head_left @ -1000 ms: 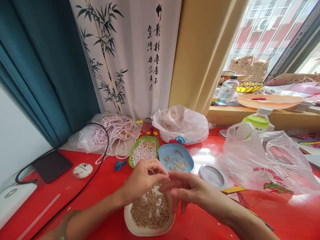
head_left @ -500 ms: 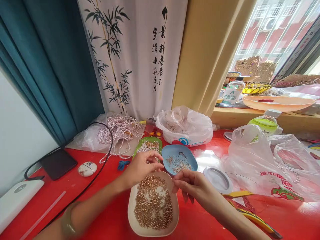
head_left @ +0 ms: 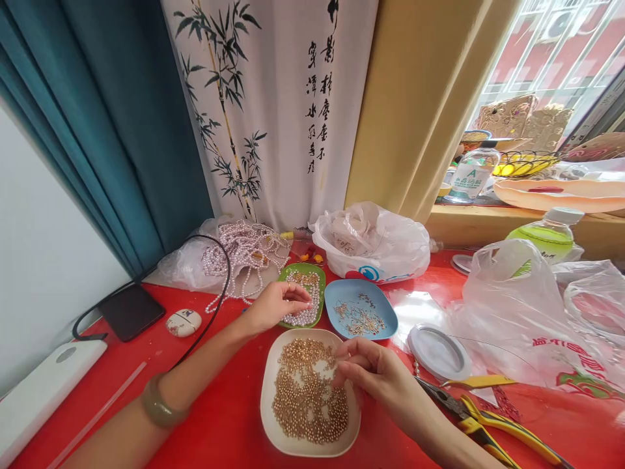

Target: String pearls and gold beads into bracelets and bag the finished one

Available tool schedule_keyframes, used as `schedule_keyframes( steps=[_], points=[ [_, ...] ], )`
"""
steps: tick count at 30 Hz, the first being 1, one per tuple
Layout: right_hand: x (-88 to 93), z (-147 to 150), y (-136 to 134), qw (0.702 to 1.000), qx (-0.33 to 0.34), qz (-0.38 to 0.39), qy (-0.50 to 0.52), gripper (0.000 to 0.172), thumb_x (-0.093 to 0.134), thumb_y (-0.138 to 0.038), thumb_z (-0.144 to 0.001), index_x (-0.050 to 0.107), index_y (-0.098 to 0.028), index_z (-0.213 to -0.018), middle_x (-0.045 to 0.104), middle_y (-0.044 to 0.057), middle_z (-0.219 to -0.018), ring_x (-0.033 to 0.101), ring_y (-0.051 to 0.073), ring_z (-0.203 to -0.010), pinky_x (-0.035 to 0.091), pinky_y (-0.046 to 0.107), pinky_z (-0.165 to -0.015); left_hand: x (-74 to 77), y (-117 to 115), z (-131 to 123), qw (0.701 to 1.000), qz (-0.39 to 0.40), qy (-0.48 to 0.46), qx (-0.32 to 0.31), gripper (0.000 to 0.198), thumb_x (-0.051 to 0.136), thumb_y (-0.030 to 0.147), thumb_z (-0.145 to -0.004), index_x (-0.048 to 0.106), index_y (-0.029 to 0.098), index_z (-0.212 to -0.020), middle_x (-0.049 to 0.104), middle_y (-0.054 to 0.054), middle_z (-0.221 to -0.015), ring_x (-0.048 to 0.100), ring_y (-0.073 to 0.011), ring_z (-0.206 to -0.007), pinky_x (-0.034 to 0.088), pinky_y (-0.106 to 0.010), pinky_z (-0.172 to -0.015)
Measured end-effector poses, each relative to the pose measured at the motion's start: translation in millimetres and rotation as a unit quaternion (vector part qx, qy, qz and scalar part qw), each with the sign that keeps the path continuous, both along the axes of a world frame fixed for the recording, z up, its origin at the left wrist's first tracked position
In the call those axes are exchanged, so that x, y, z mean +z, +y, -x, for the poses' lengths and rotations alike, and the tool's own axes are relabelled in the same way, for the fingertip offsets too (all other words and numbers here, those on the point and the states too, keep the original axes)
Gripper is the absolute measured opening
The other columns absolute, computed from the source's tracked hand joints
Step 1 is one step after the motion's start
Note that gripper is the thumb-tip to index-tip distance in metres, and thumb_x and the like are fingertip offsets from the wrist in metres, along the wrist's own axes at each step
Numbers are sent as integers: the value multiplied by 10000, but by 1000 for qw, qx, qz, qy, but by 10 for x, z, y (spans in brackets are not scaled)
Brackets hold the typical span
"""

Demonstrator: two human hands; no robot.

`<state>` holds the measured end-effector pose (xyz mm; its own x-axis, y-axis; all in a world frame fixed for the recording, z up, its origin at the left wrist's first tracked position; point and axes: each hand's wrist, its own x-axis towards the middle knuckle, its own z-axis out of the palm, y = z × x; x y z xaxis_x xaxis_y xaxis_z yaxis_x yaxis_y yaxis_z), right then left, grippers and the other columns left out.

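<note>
My left hand (head_left: 276, 305) is over the green tray (head_left: 322, 293) of white pearl beads (head_left: 303, 316) and small gold pieces. Its thumb and fingers are closed in a pinch, and what lies between them is too small to make out. My right hand (head_left: 364, 366) hovers at the upper right rim of the cream tray (head_left: 279, 443), which is spread with gold beads (head_left: 312, 417). Thumb and forefinger are pressed together there; I cannot tell what they hold. Beyond it, a blue tray (head_left: 336, 290) contains small metal pins (head_left: 364, 319).
Yellow-handled pliers (head_left: 481, 423) lie beside my right forearm. Strings of pink pearls (head_left: 239, 247) and a white plastic bag (head_left: 390, 251) are at the back. A round grey-white lid (head_left: 439, 352) and a clear bag (head_left: 508, 306) stand right. A black cable (head_left: 228, 267) crosses the left side.
My left hand has moved away from my right hand, left and onto the pearl beads. My right hand stays by the cream tray's rim. The view has shifted, showing more of the pliers.
</note>
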<state>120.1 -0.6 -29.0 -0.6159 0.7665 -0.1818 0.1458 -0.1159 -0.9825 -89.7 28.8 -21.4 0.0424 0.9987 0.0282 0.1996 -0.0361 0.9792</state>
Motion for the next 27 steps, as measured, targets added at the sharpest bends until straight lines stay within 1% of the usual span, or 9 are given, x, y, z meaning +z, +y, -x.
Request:
schedule_keyframes(
  steps=[3,7,13,14,16,18,20,24,27],
  points=[
    [-6,8,-6,1000,3,-7,-1,272,563,-435,-716,492,-178,-663,663,22,-612,418,79,-405,258,210,-406,0,4,14,1000,-3,13,-1,92,651,181,-592,681,167,-678,673,-65,-682,591,-175,-618,439,-266,-563],
    [-28,-3,14,1000,-10,-22,-4,261,558,-425,-732,512,-176,-667,661,24,-615,394,79,-410,235,213,-405,-36,23,52,997,-29,70,4,87,632,179,-607,694,188,-668,680,-61,-720,595,-187,-660,445,-282,-608],
    [-52,-24,48,998,-54,-29,8,232,571,-401,-728,519,-184,-665,645,11,-608,451,98,-457,288,213,-416,-9,-18,17,993,-45,111,20,138,608,188,-637,688,192,-749,679,-53,-781,593,-189,-683,438,-279,-621],
    [-52,-26,49,998,-59,-30,10,230,570,-398,-729,520,-183,-664,645,12,-612,457,99,-462,295,213,-419,8,-43,-6,992,-42,118,7,126,602,186,-643,686,190,-737,679,-48,-773,594,-187,-689,435,-274,-628],
    [-53,-31,49,997,-63,-33,8,223,564,-387,-735,520,-181,-662,646,14,-619,458,97,-464,303,214,-425,37,-110,-64,989,-21,134,-54,108,588,183,-659,683,186,-710,678,-36,-729,596,-182,-684,432,-261,-621],
    [-59,-39,51,997,-68,-39,6,209,559,-369,-742,521,-179,-663,642,11,-615,450,93,-464,308,215,-432,48,-186,-131,978,4,164,-125,120,573,184,-678,685,186,-723,677,-29,-700,599,-177,-664,429,-252,-598],
    [-68,-46,58,996,-78,-48,8,194,555,-354,-746,525,-180,-664,630,1,-603,444,91,-467,313,217,-443,39,-255,-195,963,-12,217,-156,148,548,159,-703,685,183,-753,679,-34,-731,602,-174,-690,425,-255,-626],
    [-83,-51,75,994,-90,-58,11,192,553,-351,-744,529,-182,-654,606,-9,-583,441,95,-468,312,223,-447,-1,-336,-281,915,-92,358,-162,198,503,83,-725,680,171,-740,652,-56,-764,577,-182,-735,394,-283,-667],
    [-87,-49,75,994,-89,-57,10,184,554,-343,-742,529,-180,-660,611,-3,-596,441,95,-471,311,225,-449,-28,-359,-313,884,-111,424,-163,175,519,95,-736,671,181,-729,629,-52,-755,545,-194,-770,372,-293,-665]
  ],
)
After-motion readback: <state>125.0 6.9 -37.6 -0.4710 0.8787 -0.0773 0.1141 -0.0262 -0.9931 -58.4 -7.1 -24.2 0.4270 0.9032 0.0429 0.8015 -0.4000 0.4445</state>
